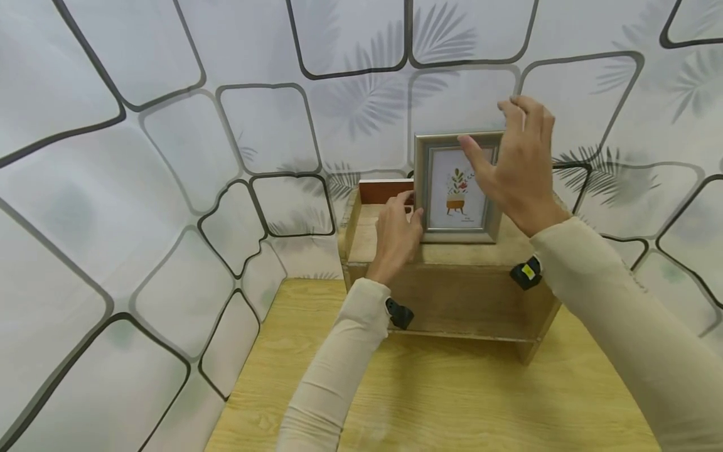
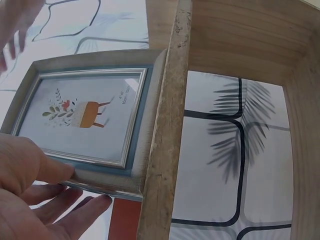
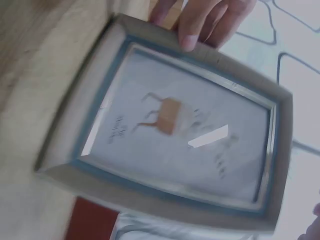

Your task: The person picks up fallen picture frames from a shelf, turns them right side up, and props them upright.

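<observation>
Head view: a silver-grey rectangular picture frame [image 1: 457,182] stands upright on a pale wooden shelf unit's [image 1: 474,254] upper board. I judge the step in hand to be positioning; next move, probably: square the frame, then release it. The left hand [image 1: 395,235] meets its left edge; the right hand [image 1: 519,163], thumb and fingers apart, overlaps its upper right corner. Left wrist view: reveals the left fingers [image 2: 82,217] clamped on that edge, thumb in front, and a gap between right hand and frame. Right wrist view: adds glare on the glass cover [image 3: 210,136], unseen in the head view.
</observation>
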The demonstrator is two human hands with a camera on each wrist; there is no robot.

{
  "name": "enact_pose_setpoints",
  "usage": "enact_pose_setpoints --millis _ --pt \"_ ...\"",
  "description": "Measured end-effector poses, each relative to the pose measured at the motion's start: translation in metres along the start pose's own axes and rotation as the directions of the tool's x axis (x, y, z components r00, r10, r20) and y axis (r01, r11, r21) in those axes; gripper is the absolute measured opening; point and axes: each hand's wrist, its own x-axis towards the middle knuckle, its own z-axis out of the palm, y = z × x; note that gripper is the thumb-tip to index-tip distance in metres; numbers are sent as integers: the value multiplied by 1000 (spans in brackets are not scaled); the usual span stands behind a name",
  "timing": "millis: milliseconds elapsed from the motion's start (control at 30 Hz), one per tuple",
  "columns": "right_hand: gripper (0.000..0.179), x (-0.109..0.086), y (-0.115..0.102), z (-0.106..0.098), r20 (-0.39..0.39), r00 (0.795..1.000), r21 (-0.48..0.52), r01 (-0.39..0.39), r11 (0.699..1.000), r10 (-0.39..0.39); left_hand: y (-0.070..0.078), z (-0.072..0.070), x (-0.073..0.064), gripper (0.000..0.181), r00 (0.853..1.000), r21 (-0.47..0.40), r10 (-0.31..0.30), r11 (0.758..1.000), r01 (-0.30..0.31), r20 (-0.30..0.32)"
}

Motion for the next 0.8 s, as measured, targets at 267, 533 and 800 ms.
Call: enact_pose_setpoints --millis 267,533,800 --pt "94 19 -28 18 431 884 -277 -58 959 178 -3 -1 6 36 997 -102 -65 992 68 31" --pt "92 21 -34 26 411 877 -325 -114 939 249 -1 -5 10 32 994 -199 -103 974 109 38" --pt "96 19 -36 28 364 900 -318 -122 940 240 -3 -5 9 32 997 -156 -81 984 81 5"
